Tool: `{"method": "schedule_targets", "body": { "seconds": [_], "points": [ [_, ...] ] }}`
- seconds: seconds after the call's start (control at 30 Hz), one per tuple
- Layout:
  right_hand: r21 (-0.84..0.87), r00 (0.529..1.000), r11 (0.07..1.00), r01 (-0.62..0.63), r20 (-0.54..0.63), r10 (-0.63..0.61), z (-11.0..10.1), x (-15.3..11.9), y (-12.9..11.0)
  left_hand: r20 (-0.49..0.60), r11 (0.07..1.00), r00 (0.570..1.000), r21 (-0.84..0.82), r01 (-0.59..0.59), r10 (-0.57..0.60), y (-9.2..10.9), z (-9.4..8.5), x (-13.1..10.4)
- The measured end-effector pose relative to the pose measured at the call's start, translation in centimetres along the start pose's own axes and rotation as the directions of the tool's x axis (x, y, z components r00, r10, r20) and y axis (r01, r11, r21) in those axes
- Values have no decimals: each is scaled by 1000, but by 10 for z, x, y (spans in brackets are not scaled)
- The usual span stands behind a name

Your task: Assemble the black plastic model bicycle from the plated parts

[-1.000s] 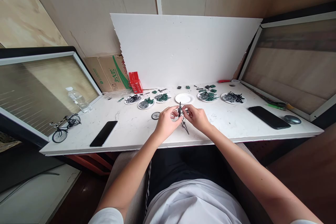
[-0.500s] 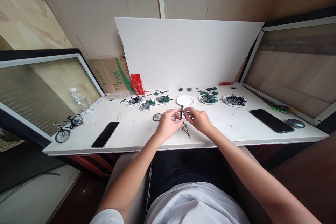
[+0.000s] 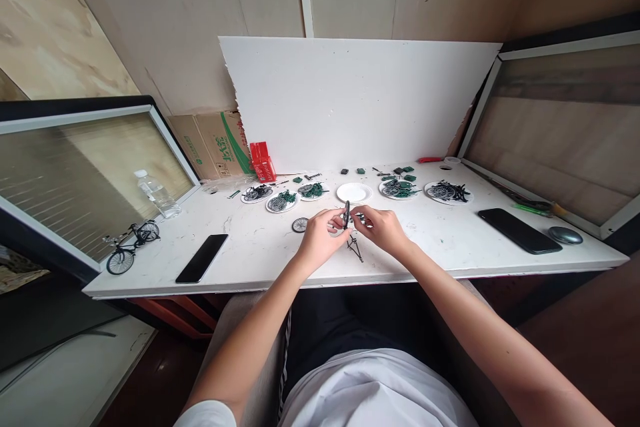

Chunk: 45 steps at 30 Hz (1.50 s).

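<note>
Above the table's middle, a small black toy bicycle wheel (image 3: 347, 213) stands nearly edge-on between my hands. My left hand (image 3: 320, 235) is closed on it, thumb and fingertips at its rim. My right hand (image 3: 383, 228) has its fingers pinched together close against the wheel's other side; whatever it grips there is too small to make out. Below my hands a thin black bicycle frame piece (image 3: 355, 250) lies on the table, partly hidden by them. Another spoked wheel (image 3: 300, 225) lies flat just left of my left hand.
Paper plates of black and green plastic parts stand behind, among them a right-hand plate (image 3: 449, 193). A white plate (image 3: 354, 193) sits mid-row. An assembled toy bicycle (image 3: 131, 245), a bottle (image 3: 156, 193) and a phone (image 3: 202, 258) are left; another phone (image 3: 519, 231) and a mouse (image 3: 565, 235) are right.
Almost nothing differs. Both hands keep the same hold around the wheel, and the whole view has shifted by a few pixels.
</note>
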State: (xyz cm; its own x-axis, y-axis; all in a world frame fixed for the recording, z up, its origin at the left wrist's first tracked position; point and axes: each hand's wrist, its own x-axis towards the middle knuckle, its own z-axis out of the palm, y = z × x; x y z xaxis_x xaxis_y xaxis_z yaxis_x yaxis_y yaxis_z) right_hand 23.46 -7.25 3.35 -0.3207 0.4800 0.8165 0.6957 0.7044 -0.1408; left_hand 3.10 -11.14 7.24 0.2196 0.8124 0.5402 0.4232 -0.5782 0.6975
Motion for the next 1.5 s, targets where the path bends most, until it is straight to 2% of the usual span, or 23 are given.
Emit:
{"method": "schedule_targets", "body": {
  "seconds": [0.33, 0.53, 0.7, 1.17, 1.33, 1.5],
  "points": [
    [10, 998, 999, 45, -41, -45, -3, 2, -2, 3, 1000, 1000, 1, 8, -8, 1, 0, 0],
    [1, 1000, 1000, 23, -20, -23, -2, 1, -2, 1, 1000, 1000, -4, 2, -2, 2, -1, 0],
    [3, 998, 999, 35, -50, -35, 0, 0, -3, -5, 1000, 1000, 7, 3, -3, 2, 0, -1],
    [42, 1000, 999, -17, -1, 17, 5, -1, -5, -1, 999, 1000, 22, -31, 31, -1, 1, -1],
    [74, 998, 995, -62, 8, 61, 8, -3, -6, -8, 999, 999, 20, -35, 35, -2, 2, -1],
    [168, 990, 976, -138, 66, 128, 7, -3, -8, -10, 1000, 1000, -9, -29, 29, -4, 3, -1]
  ]
}}
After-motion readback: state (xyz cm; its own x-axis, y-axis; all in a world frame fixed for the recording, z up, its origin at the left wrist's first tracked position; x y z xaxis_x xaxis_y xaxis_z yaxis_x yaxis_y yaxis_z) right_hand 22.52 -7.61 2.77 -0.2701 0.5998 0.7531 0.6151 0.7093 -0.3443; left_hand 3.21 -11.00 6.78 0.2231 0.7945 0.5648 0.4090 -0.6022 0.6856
